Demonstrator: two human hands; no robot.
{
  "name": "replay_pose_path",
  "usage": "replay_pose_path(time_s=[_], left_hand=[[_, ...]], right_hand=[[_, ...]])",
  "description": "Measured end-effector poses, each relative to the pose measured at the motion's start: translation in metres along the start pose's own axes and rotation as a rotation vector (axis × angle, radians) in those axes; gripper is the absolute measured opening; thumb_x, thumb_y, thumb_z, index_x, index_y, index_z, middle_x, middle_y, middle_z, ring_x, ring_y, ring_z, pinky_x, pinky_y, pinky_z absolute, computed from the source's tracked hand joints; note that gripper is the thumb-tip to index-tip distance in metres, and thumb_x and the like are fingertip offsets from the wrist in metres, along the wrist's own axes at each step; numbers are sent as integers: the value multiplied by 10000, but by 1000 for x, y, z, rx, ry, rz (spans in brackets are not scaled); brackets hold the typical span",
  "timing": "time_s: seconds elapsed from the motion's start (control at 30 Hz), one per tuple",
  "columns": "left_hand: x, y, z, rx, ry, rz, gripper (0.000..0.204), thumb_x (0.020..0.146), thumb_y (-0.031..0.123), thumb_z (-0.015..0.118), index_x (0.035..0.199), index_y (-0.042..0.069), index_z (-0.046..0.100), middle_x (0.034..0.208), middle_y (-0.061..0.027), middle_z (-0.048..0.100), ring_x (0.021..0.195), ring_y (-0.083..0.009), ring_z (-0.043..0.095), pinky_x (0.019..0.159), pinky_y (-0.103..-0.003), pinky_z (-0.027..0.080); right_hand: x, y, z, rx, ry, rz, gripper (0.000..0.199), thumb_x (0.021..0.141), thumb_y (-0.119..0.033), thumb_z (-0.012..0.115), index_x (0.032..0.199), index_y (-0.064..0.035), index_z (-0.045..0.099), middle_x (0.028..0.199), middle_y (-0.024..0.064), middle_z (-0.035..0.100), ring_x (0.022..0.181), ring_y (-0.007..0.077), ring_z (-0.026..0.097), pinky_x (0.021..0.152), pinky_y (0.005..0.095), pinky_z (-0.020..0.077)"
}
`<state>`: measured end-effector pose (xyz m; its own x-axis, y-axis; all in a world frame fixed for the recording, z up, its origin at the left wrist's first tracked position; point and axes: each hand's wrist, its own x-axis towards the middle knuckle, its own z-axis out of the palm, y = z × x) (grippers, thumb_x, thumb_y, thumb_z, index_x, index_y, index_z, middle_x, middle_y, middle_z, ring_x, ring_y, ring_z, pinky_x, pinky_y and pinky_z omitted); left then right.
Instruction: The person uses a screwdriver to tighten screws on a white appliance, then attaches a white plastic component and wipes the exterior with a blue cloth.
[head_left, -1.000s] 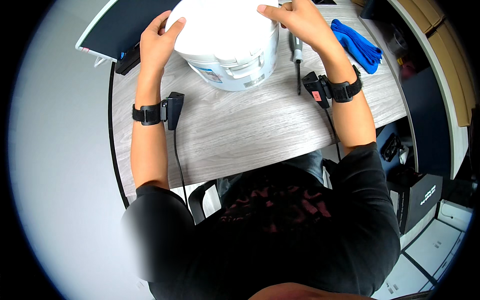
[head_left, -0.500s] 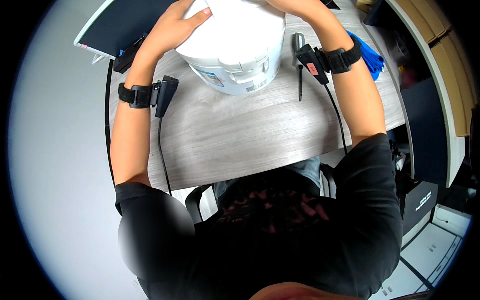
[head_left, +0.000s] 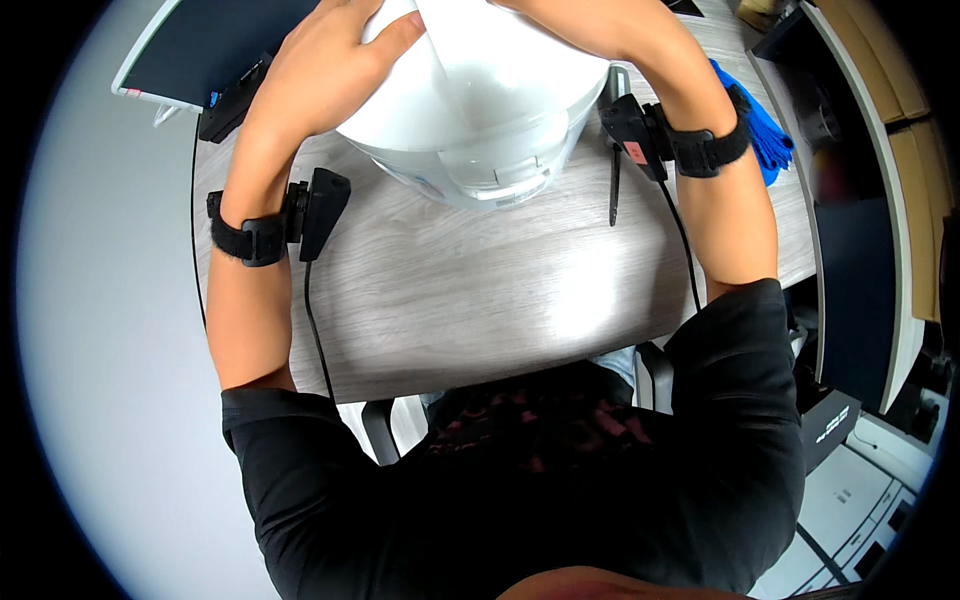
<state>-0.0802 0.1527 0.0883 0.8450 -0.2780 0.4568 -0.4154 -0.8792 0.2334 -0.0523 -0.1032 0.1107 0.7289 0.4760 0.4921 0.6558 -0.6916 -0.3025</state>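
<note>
Head view: white rice cooker (head_left: 480, 110) is seen at 12 o'clock on the wooden table (head_left: 470, 290), upright. Left hand (head_left: 325, 70) is spread flat against its 9 o'clock side. Right hand is cut off by the frame; its grip cannot be told.

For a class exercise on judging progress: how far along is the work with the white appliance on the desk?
Done: the white appliance stands on the wooden desk, its lid shut. In hand: the left hand lies flat on the lid's left side; the right hand is out of view past the picture's top edge, so its grip is unclear. Left: the dark tool and blue cloth lie untouched beside it.
</note>
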Motion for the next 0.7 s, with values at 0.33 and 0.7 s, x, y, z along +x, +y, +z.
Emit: replay_pose_path(time_s=[0.33,0.7], left_hand=[[6,-27,13,106,203,64,533,982,397,583,1439,124,590,1429,-190,586,1314,-345,570,1113,-427,427],[-88,76,24,65,397,426,744,698,310,915,1311,52,581,1288,-168,631,1236,-353,583,1101,-523,378]], right_hand=[[2,7,6,37,80,-37,531,983,-400,560,1238,54,664,1266,270,640,1221,430,581,1056,448,454],[-85,2,2,123,357,-438,350,826,-216,732,1084,13,678,1115,211,670,1086,396,615,961,458,483]])
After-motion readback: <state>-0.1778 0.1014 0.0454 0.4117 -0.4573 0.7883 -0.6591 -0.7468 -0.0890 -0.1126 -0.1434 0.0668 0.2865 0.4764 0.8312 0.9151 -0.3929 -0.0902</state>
